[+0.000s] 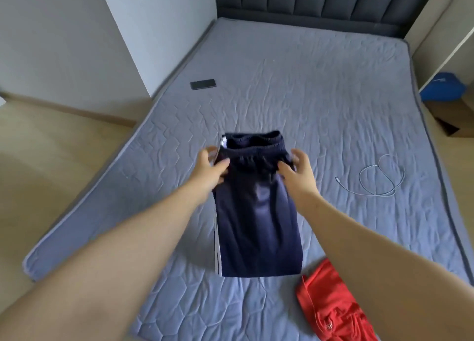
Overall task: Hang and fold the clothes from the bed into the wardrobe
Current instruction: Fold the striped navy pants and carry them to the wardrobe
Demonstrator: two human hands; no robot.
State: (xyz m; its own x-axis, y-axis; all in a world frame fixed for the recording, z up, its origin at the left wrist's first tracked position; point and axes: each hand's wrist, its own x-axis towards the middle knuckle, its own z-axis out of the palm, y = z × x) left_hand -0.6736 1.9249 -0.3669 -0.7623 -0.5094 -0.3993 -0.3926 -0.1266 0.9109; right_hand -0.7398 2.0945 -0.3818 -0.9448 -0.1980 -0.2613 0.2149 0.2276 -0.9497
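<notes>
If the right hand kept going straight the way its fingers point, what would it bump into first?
The navy shorts. The right hand points at their waistband, and its fingers seem to be touching it, though blur makes that unsure. Past that is just mattress.

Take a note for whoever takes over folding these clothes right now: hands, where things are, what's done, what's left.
The left hand pinches one side of the waistband of the navy shorts. The right hand is at the other side with its thumb on the fabric; grip unclear.
The navy shorts lie on the bed and appear folded in half lengthwise. The red garment lies crumpled at the near right.
Done: first fold of the shorts.
Left: finish folding them, handle the red garment, put both away.
</notes>
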